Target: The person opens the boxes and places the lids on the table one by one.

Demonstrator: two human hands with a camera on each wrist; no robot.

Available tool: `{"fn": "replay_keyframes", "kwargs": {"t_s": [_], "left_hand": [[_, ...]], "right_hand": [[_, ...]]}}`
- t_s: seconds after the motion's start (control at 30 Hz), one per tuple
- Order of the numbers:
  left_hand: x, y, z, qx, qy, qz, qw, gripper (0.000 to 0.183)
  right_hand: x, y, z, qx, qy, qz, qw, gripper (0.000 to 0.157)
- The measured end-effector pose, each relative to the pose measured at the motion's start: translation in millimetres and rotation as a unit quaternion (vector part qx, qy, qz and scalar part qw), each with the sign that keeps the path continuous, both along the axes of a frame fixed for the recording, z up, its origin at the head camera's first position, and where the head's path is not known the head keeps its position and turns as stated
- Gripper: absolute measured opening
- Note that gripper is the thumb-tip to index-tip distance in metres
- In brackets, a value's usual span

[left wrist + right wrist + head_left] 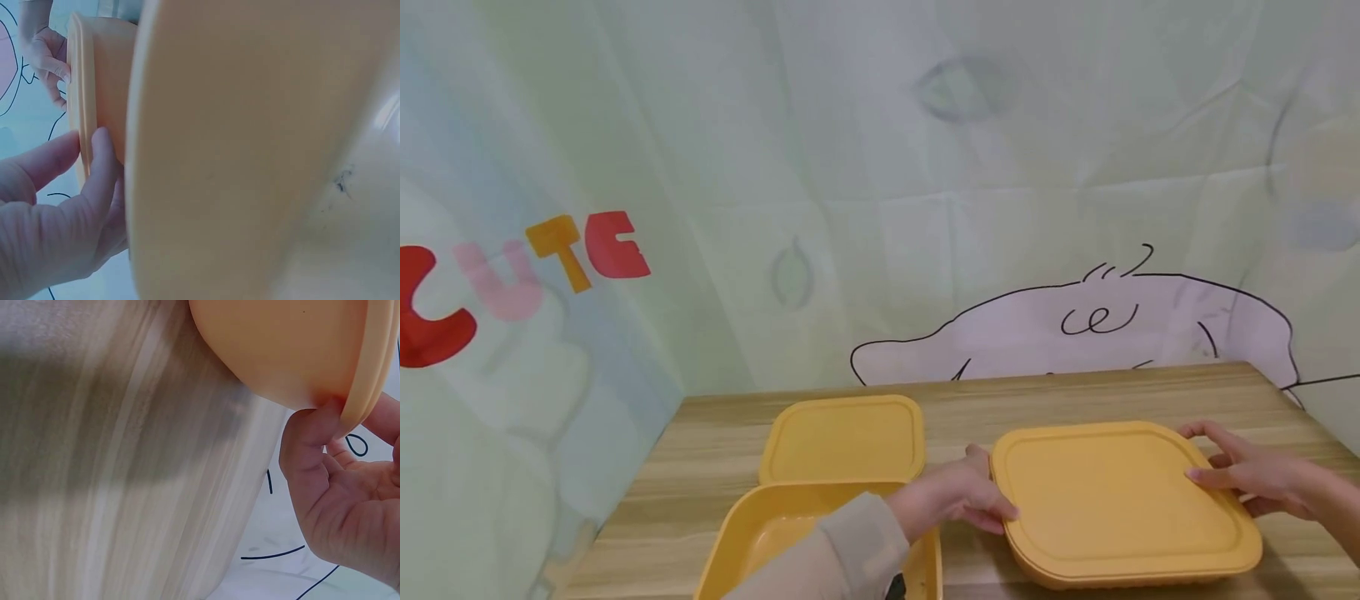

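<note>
A yellow plastic box with its lid on (pixel 1120 500) is at the right of the table in the head view, its top tipped slightly toward me. My left hand (pixel 966 496) grips its left rim, thumb over the lid and fingers beneath the edge. On the opposite side, my right hand (pixel 1262 475) holds the right rim. The left wrist view shows the left thumb and fingers pinching the rim (pixel 87 106). From the right wrist view, right fingers curl under the rim (pixel 362 381) against the box's side wall.
An open yellow box (pixel 805 500) stands left of the lidded one, partly hidden under my left sleeve (pixel 857 542). Behind it is a flat yellow lid (pixel 846 442). The wood-grain table (pixel 692 467) ends at a printed cloth backdrop (pixel 880 200).
</note>
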State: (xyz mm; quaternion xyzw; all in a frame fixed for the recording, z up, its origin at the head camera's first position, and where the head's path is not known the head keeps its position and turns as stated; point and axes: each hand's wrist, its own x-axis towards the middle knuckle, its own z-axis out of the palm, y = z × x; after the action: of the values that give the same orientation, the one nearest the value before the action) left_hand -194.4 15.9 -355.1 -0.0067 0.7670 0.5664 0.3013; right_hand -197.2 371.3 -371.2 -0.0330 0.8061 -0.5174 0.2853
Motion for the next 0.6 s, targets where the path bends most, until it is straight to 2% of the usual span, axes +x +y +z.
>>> {"fn": "replay_keyframes", "kwargs": {"t_s": [0.13, 0.37, 0.6], "left_hand": [[1.5, -0.9, -1.4, -0.004, -0.002, 0.001, 1.0, 0.072], [2.0, -0.5, 1.7, -0.026, -0.01, -0.01, 0.9995, 0.092], [5.8, -1.9, -0.2, -0.012, -0.017, -0.012, 0.9997, 0.092]], "right_hand": [[2.6, -0.8, -3.7, -0.006, -0.006, -0.007, 1.0, 0.036], [6.0, -1.4, -6.3, -0.008, 0.002, 0.004, 1.0, 0.036], [12.6, -0.6, -9.5, -0.017, 0.001, 0.011, 1.0, 0.036]]}}
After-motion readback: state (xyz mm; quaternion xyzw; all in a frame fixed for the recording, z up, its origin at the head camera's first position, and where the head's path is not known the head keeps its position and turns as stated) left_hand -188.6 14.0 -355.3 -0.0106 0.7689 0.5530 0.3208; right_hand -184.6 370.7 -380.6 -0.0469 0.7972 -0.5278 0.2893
